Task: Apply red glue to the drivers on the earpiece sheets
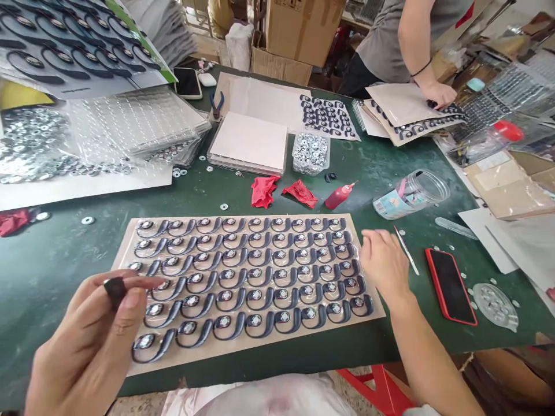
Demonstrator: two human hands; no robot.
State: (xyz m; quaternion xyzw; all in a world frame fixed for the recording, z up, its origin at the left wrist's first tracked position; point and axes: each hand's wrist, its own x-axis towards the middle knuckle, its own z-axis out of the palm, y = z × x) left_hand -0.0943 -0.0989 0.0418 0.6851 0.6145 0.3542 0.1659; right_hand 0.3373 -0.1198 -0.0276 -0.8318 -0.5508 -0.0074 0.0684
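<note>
My left hand (93, 341) is raised over the left end of a brown card sheet (260, 346), thumb and fingers pinching a small black band-like piece (115, 290). Rows of dark curved straps (255, 297), each with a round, shiny silver-and-black disc at one end, lie on the card under clear film. At the card's right edge is my right hand (384, 263), its fingers bent and close together. Whatever is between those fingertips, if anything, is hidden. Just right of it lies a thin white stick (406, 251) with a reddish tip.
Beyond the card are red cloths (299, 192), a red dropper bottle (340, 196), a tub of metal washers (311, 153) and a clear jar (410, 193) on its side. A red-cased phone (451, 286) lies right. Across the green table (208, 193), another person's hand (437, 92) handles strap cards.
</note>
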